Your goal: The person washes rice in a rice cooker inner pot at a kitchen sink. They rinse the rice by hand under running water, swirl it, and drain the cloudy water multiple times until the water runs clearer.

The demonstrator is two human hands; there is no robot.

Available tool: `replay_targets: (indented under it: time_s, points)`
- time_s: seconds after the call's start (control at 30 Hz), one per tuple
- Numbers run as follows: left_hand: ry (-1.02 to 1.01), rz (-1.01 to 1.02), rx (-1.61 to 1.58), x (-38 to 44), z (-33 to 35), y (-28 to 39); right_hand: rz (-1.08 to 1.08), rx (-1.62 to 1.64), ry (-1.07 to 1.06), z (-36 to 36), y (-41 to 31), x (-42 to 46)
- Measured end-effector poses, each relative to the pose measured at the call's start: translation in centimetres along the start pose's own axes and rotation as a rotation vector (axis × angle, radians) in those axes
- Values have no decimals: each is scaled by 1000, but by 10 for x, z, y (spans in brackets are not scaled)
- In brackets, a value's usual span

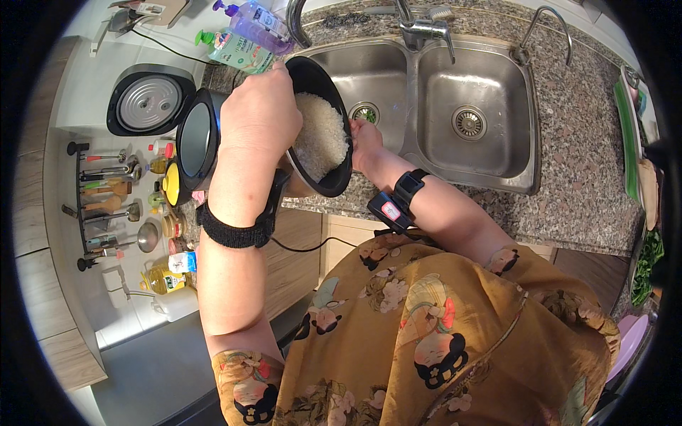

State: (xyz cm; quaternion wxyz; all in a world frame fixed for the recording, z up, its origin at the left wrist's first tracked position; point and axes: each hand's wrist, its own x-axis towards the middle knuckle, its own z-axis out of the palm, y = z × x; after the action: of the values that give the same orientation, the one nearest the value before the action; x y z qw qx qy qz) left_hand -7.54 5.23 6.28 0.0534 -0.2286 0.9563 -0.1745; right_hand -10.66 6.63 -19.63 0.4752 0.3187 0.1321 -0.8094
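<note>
Between my hands a rice cooker's inner pot (pixel 314 74), dark inside, is tilted over the counter's front part beside the left sink basin. White uncooked rice (pixel 321 138) lies heaped in it. My left hand (pixel 261 109) grips the pot's left rim, its back towards me and its fingers partly hidden. On the opposite side, my right hand (pixel 365 142) holds the rim, with most fingers behind the pot. Black straps circle both wrists. To the left of my left hand stands the rice cooker (pixel 197 141) with its lid (pixel 150 101) raised.
A steel double sink (pixel 413 106) with a chrome faucet (pixel 423 29) is set into the granite counter (pixel 581 160). Green bits lie in the left drain (pixel 364 113). Two pump bottles (pixel 237 50) stand behind the pot. Utensils hang on a wall rack (pixel 81 207), near an oil bottle (pixel 162 279).
</note>
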Motion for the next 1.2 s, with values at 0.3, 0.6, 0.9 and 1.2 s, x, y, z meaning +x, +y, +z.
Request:
replay_targets:
  time_s: [0.3,0.6,0.9,1.2]
  points:
    - [-15,-12,-12,1,3,-4,2,-53,36,0,0,0]
    - [-17,-21,-23,2,9,-9,7,-90,60,-1,-2,-2]
    - [-32,-30,-1,4,9,-7,33,-68,21,-3,-2,-1]
    - [-20,-23,0,4,7,-5,46,-56,28,0,-2,-5]
